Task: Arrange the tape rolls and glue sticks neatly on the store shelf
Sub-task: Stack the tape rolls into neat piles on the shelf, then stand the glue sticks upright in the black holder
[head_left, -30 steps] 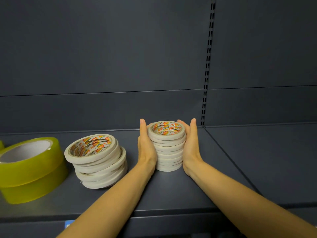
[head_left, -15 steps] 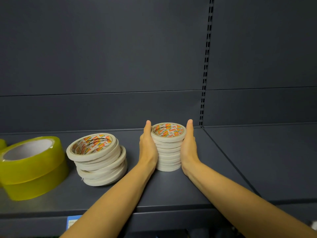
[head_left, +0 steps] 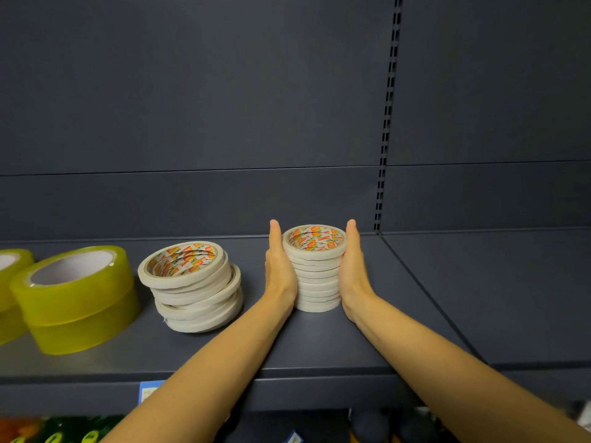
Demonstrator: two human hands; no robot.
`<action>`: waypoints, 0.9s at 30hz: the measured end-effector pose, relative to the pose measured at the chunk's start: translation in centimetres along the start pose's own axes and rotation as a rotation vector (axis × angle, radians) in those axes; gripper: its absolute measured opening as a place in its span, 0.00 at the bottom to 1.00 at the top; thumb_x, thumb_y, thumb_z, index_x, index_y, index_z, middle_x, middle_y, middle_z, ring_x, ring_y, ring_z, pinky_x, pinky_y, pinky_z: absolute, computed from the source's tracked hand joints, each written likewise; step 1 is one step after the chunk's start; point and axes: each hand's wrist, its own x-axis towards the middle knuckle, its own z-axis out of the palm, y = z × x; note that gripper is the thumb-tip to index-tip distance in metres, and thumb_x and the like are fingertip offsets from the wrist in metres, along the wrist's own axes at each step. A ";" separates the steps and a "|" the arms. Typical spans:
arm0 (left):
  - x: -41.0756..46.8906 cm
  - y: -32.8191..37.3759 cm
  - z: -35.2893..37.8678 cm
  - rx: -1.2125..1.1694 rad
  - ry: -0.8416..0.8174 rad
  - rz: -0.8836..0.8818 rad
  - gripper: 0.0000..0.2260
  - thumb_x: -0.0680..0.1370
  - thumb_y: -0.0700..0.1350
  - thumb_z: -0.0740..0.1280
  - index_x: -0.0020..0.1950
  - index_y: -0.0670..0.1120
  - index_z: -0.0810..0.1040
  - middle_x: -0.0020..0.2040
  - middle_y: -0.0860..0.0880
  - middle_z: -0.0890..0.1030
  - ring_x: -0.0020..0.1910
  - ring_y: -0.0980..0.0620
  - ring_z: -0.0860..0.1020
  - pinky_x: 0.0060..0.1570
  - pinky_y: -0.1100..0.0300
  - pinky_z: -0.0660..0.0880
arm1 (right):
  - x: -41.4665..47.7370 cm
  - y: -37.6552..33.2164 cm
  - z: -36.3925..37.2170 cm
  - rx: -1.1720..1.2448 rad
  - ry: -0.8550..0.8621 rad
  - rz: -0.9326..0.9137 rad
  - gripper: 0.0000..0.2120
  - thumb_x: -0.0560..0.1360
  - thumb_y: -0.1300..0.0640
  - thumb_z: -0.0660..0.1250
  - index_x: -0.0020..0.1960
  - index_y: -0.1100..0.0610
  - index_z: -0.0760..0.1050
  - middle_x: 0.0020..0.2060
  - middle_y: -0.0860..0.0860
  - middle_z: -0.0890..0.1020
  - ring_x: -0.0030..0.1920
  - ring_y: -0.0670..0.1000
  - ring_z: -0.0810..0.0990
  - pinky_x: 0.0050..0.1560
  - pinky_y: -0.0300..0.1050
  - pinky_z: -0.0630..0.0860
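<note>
A straight stack of several thin white tape rolls (head_left: 315, 276) stands on the dark grey shelf (head_left: 319, 343). My left hand (head_left: 279, 270) presses flat against its left side and my right hand (head_left: 353, 270) presses flat against its right side, fingers straight and pointing toward the back wall. To the left sits a second, uneven stack of wider white tape rolls (head_left: 192, 286), its layers shifted sideways. Further left stands a stack of two yellow tape rolls (head_left: 76, 298), with another yellow roll (head_left: 9, 282) cut off by the frame edge.
The shelf's back wall is a dark panel with a slotted upright (head_left: 385, 139). A seam (head_left: 425, 295) divides this shelf from the bare one on the right. A blue price tag (head_left: 147, 391) sits on the front edge; coloured items show on the shelf below.
Both hands have straightened the small stack: its upper rolls, earlier offset and tilted, now line up in an even column. The view has shifted slightly right.
</note>
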 end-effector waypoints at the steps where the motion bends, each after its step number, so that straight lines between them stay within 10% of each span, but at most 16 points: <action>1: -0.2 -0.1 0.1 -0.004 -0.002 -0.001 0.31 0.77 0.65 0.50 0.49 0.43 0.83 0.50 0.42 0.84 0.55 0.43 0.81 0.65 0.45 0.71 | -0.2 0.0 -0.1 -0.012 0.005 -0.001 0.33 0.75 0.31 0.48 0.54 0.54 0.81 0.49 0.54 0.85 0.52 0.54 0.82 0.60 0.54 0.76; 8: -1.4 -0.4 1.6 0.012 -0.041 -0.062 0.28 0.78 0.60 0.51 0.53 0.40 0.81 0.52 0.39 0.83 0.56 0.41 0.80 0.65 0.44 0.71 | -1.4 -0.4 -2.0 -0.027 0.081 -0.031 0.27 0.76 0.34 0.49 0.48 0.51 0.80 0.47 0.52 0.85 0.49 0.52 0.82 0.51 0.49 0.78; 17: -3.5 0.5 1.6 0.220 -0.044 -0.041 0.29 0.79 0.63 0.45 0.51 0.49 0.82 0.53 0.48 0.84 0.57 0.49 0.79 0.66 0.51 0.70 | -0.8 -0.3 -2.9 -0.076 0.134 -0.085 0.31 0.78 0.36 0.46 0.60 0.55 0.77 0.56 0.54 0.81 0.58 0.55 0.78 0.63 0.56 0.73; 22: -10.3 3.4 -1.9 0.488 0.044 0.383 0.09 0.78 0.52 0.60 0.42 0.54 0.78 0.44 0.57 0.80 0.50 0.57 0.77 0.51 0.64 0.69 | -2.3 -1.7 -3.4 -0.100 0.408 -0.757 0.12 0.79 0.56 0.53 0.54 0.53 0.74 0.50 0.45 0.75 0.54 0.46 0.73 0.61 0.49 0.70; 27: -13.6 6.9 -8.4 0.452 0.343 0.836 0.04 0.75 0.51 0.62 0.49 0.56 0.74 0.50 0.52 0.75 0.54 0.51 0.74 0.57 0.59 0.70 | -5.8 -3.1 -1.7 0.011 0.114 -1.090 0.12 0.74 0.61 0.55 0.46 0.43 0.70 0.43 0.40 0.75 0.45 0.41 0.74 0.48 0.37 0.71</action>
